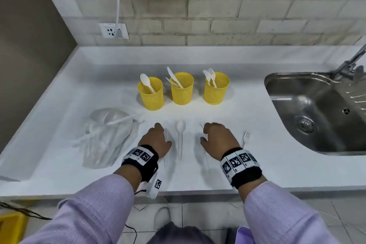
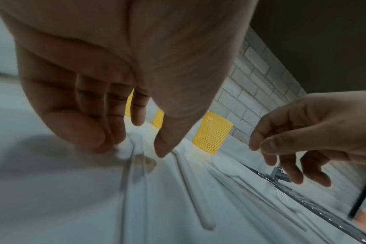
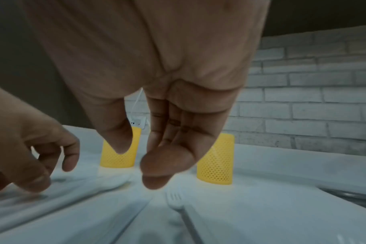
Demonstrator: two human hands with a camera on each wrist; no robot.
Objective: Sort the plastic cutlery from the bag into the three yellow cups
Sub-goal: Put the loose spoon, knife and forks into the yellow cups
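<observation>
Three yellow perforated cups stand in a row: the left cup (image 1: 151,93) has a spoon, the middle cup (image 1: 181,88) knives, the right cup (image 1: 216,88) forks. A clear bag (image 1: 107,136) of white cutlery lies at the left. Loose on the counter lie a white spoon (image 1: 180,138), a fork (image 1: 246,136), and another fork (image 3: 174,200) under my right hand. My left hand (image 1: 158,134) hovers over a thin white piece (image 2: 134,165), fingers hanging loose, holding nothing. My right hand (image 1: 215,136) hovers just over the fork, fingers relaxed and empty.
A steel sink (image 1: 316,113) with a faucet (image 1: 352,61) is sunk into the counter at the right. A brick wall with an outlet (image 1: 112,30) and cable runs behind. The counter's front edge (image 1: 178,190) is just below my wrists.
</observation>
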